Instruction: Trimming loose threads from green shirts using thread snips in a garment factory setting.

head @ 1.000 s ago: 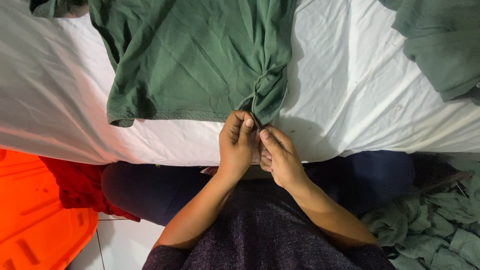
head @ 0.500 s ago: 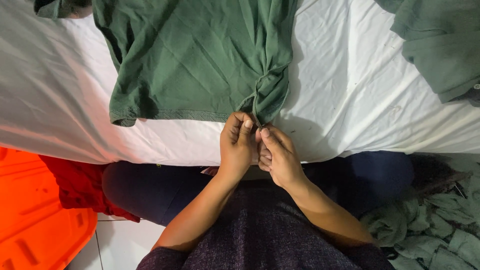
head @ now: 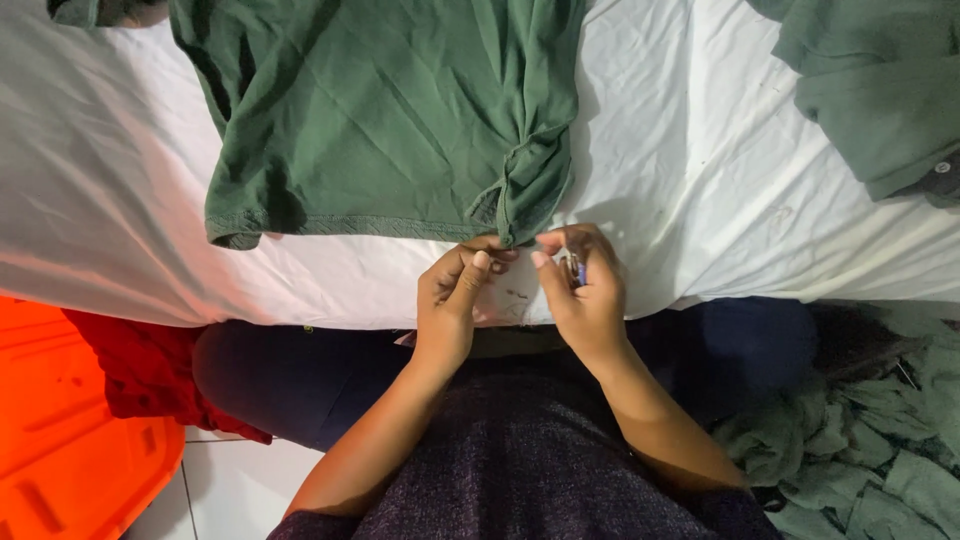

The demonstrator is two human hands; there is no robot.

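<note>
A dark green shirt (head: 400,110) lies flat on a white sheet (head: 700,180), its lower hem towards me and bunched at the right corner. My left hand (head: 450,295) pinches that bunched hem corner with thumb and forefinger. My right hand (head: 590,295) is just to the right of the corner, fingers curled around a small metal tool with a blue part (head: 576,268). The tool's shape is mostly hidden by my fingers. A few short thread bits lie on the sheet between my hands.
Another green garment (head: 880,90) lies at the top right of the sheet. An orange plastic crate (head: 60,440) and a red cloth (head: 140,370) sit at the lower left. A heap of green cloth (head: 870,440) lies on the floor at the right.
My hands have drawn slightly apart. The right hand has shifted a little to the right of the hem corner, and the small tool now shows between its fingers.
</note>
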